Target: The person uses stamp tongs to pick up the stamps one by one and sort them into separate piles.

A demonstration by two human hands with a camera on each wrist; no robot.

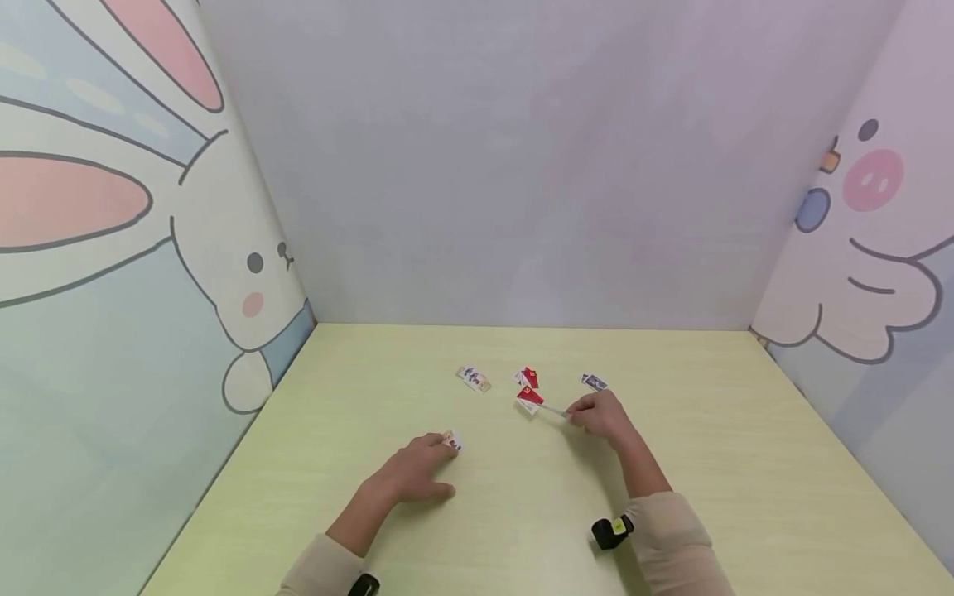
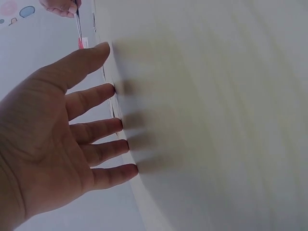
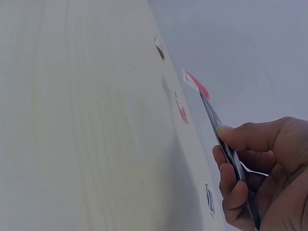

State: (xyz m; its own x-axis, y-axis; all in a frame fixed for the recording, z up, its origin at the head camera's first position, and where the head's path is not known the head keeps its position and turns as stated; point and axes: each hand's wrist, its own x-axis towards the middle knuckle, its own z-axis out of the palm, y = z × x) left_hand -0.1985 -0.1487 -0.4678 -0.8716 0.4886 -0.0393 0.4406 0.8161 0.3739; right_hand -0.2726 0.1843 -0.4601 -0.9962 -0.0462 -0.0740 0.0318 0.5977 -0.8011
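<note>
My right hand (image 1: 602, 415) grips a pair of metal tweezers (image 3: 214, 118) between thumb and fingers. At the tweezers' tips a small red-and-white stamp (image 3: 197, 84) is raised off the tabletop in the right wrist view. My left hand (image 1: 419, 470) is spread with fingers straight, fingertips down at the table. By its index and middle fingers lies a pale stamp (image 1: 452, 441) with a dark print, partly covered by them. In the left wrist view the left palm (image 2: 43, 139) and all its fingers show.
Further back on the pale yellow table (image 1: 387, 364) lie another red-and-white stamp (image 1: 530, 377), a dark blue stamp pair (image 1: 595, 382) at right, and a strip of pale stamps (image 1: 474, 379) at left. A grey wall (image 1: 484, 165) and two cartoon-printed side walls enclose the table.
</note>
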